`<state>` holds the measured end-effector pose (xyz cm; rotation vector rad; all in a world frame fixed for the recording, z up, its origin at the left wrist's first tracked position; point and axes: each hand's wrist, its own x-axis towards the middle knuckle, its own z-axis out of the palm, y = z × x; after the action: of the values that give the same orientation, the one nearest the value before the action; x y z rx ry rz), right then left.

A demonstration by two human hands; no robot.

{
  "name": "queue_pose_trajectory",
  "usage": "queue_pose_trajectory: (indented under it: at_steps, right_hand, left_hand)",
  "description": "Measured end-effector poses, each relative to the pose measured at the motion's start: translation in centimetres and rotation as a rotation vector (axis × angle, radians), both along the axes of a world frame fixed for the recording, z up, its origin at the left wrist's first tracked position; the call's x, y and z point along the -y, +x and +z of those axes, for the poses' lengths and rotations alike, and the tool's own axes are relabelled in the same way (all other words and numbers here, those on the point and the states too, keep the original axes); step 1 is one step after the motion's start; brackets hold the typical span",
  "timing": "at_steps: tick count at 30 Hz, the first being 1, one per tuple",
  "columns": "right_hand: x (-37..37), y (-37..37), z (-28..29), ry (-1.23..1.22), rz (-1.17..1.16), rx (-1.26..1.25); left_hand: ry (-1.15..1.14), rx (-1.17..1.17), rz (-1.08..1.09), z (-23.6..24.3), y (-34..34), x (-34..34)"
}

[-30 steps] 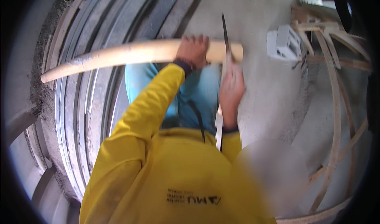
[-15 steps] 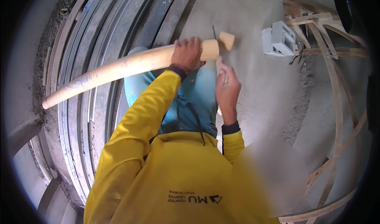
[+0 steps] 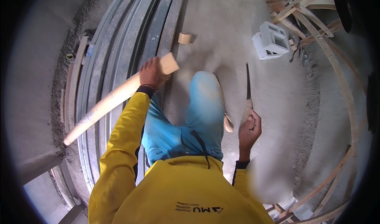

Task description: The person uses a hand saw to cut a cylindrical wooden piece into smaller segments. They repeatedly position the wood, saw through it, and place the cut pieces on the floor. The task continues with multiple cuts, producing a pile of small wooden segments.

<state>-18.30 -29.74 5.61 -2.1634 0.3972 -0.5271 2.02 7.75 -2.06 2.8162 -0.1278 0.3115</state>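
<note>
While the long wooden pole [image 3: 118, 95] is gripped by the left hand [image 3: 152, 73] and the handsaw [image 3: 248, 85] by the right hand [image 3: 250, 130], a cut-off piece [image 3: 184, 38] is seen at upper centre, so one cut is judged done.

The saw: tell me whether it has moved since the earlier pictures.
Yes. The saw has left the wooden pole and swung out to the person's right, toward the white block.

White hollow block [image 3: 272, 39], curved wooden strips [image 3: 340, 71], metal rails [image 3: 130, 46].
</note>
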Motion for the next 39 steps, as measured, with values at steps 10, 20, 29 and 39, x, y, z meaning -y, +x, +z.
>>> queue_pose_trajectory:
  at_steps: [10,20,29,39]
  right_hand:
    - [9.7,-4.4,-12.7,-0.314,-0.096,-0.314]
    - [11.4,-4.4,-26.3,-0.562,0.124,-0.653]
    - [5.6,-1.7,-28.9,-0.491,0.295,-0.705]
    - [9.9,-2.8,-33.3,-0.440,0.197,-0.884]
  left_hand:
    - [0.152,-0.253,0.215,0.5,3.8,-9.7]
    - [0.278,-0.222,0.090,4.5,9.0,-4.3]
    - [0.466,-0.330,0.104,-2.5,16.0,3.5]
    - [0.267,-0.423,0.013,-9.3,22.8,3.9]
